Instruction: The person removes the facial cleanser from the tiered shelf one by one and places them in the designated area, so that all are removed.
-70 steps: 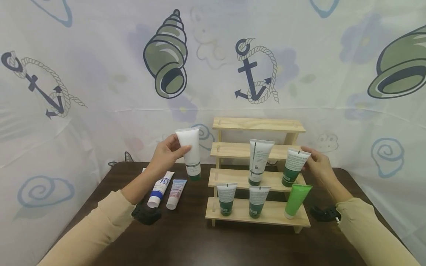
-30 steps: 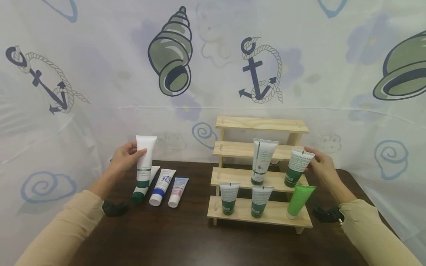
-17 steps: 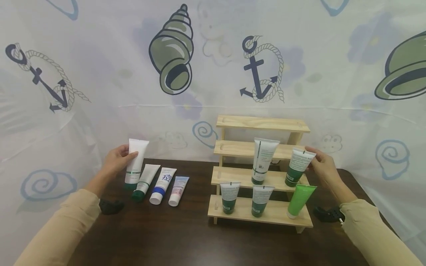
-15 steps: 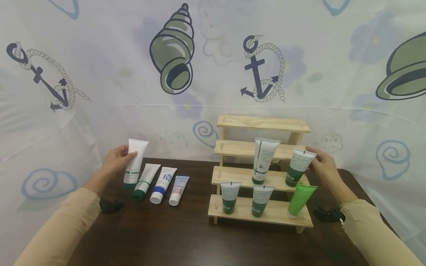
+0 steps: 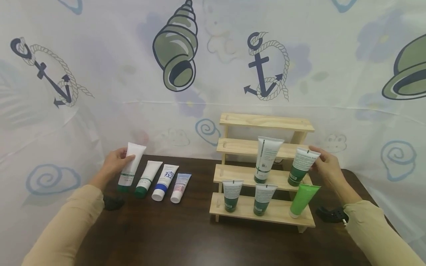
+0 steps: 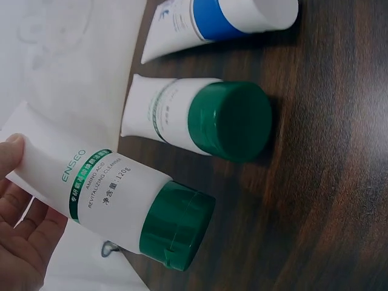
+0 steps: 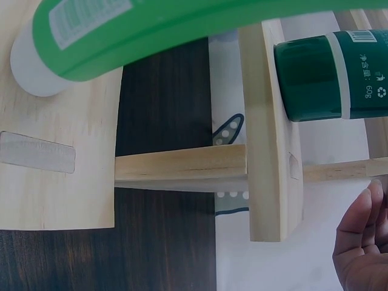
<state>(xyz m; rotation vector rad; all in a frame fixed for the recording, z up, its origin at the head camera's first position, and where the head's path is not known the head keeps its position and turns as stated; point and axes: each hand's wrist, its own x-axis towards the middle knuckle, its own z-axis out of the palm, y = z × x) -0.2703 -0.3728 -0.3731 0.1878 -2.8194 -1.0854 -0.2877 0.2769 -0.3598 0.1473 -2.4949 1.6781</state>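
Observation:
My left hand (image 5: 114, 162) pinches the upper part of a white cleanser tube (image 6: 97, 176) with a green flip cap. It leans with its cap down, close over the left part of the table. Beside it lies a similar white tube (image 5: 149, 177) with a green cap, then a white tube with a blue band (image 5: 165, 181) and a small pink-blue tube (image 5: 181, 187). My right hand (image 5: 327, 166) holds the top edge of a small white-and-green tube (image 5: 302, 166), standing cap down at the right of the second shelf; its fingertips are partly hidden behind the tube.
A stepped wooden rack (image 5: 266, 145) stands right of centre. Its second shelf also bears a tall white tube (image 5: 267, 159). On the lowest shelf are two small white-and-green tubes (image 5: 232, 194) and a bright green tube (image 5: 303, 199). A printed curtain (image 5: 133, 74) hangs behind the dark table (image 5: 186, 232).
My left hand has carried the white cleanser tube from beside the rack to the left end of the lying row and lowered it, tilting it. My right hand has stayed at the small tube.

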